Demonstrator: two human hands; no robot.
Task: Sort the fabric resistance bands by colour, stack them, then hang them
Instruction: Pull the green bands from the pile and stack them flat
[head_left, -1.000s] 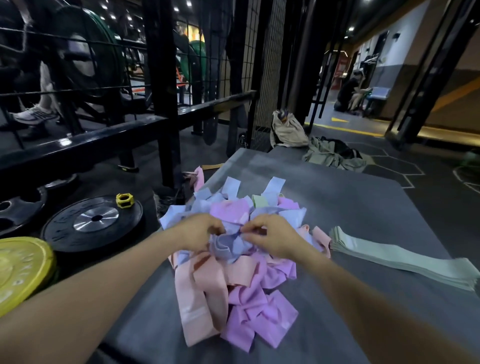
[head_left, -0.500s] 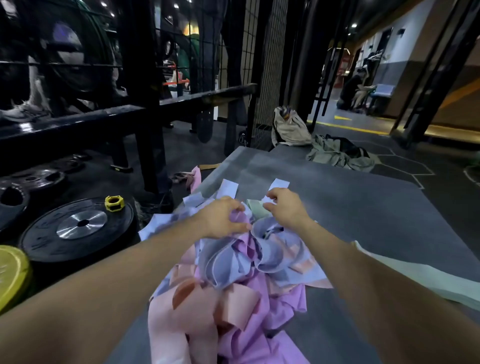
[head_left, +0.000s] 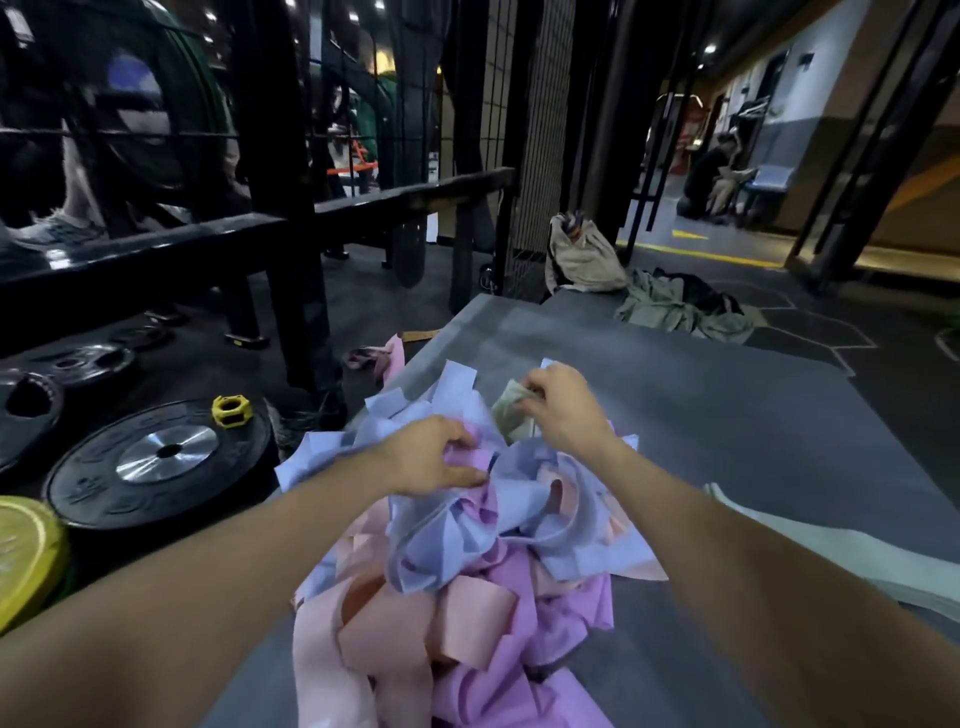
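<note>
Seen from the head camera, both forearms reach forward over a tangled heap of fabric bands (head_left: 483, 561) lying on a grey mat (head_left: 753, 431); the heap mixes lilac-blue, peach-pink and purple loops. At its far end the right hand (head_left: 563, 410) has its fingers curled round a pale green band (head_left: 511, 415), which stands up from the pile between the fingers. Nearer the middle, the left hand (head_left: 431, 457) grips the lilac and pink fabric on top of the heap, fingers bent into it. Along the right edge of the mat, well apart from the heap, lies a flat stack of pale green bands (head_left: 810, 545). Left of the mat, on the dark floor, rest a black weight plate (head_left: 156, 462) with a yellow collar (head_left: 232, 411) on it and a yellow plate (head_left: 26, 556) at the frame edge.
</note>
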